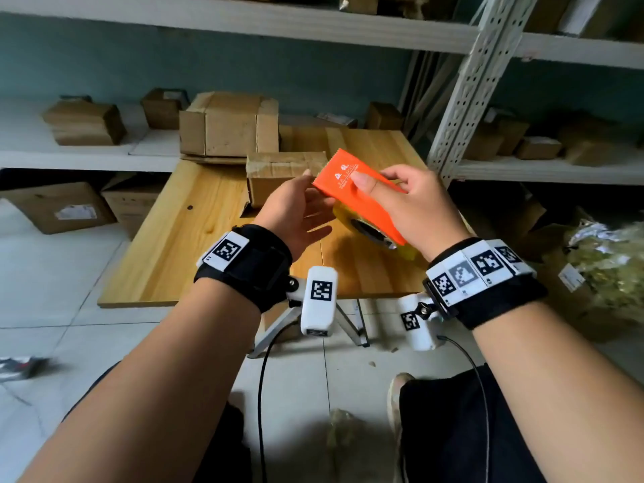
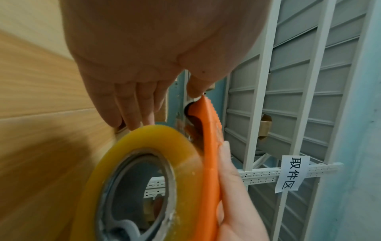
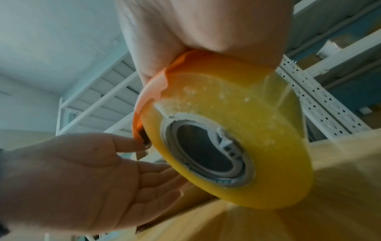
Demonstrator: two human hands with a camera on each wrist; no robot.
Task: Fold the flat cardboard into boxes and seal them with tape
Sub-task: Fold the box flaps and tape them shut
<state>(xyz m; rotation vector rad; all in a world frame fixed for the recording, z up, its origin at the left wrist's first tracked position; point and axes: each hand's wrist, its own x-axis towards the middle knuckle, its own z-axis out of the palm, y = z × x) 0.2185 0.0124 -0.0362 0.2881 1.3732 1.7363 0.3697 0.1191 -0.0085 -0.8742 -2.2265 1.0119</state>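
Note:
My right hand (image 1: 411, 207) grips an orange tape dispenser (image 1: 348, 183) from above, over the wooden table (image 1: 195, 238). A yellow tape roll (image 1: 369, 231) sits under its cover. In the right wrist view the tape roll (image 3: 237, 122) fills the middle, below my right hand (image 3: 185, 32). My left hand (image 1: 299, 210) is beside it with the palm up and the fingers straight. Its thumb touches the dispenser's serrated front end (image 3: 144, 140). In the left wrist view my left hand (image 2: 144, 65) is above the roll (image 2: 144, 154). A small folded cardboard box (image 1: 278, 176) stands just behind my hands.
A larger taped box (image 1: 226, 125) stands at the table's back on flat cardboard. White shelves (image 1: 87, 156) behind hold several small boxes. A perforated rack post (image 1: 467, 92) rises at the right. More boxes (image 1: 59, 207) lie on the floor at the left, a plastic bag (image 1: 606, 266) at the right.

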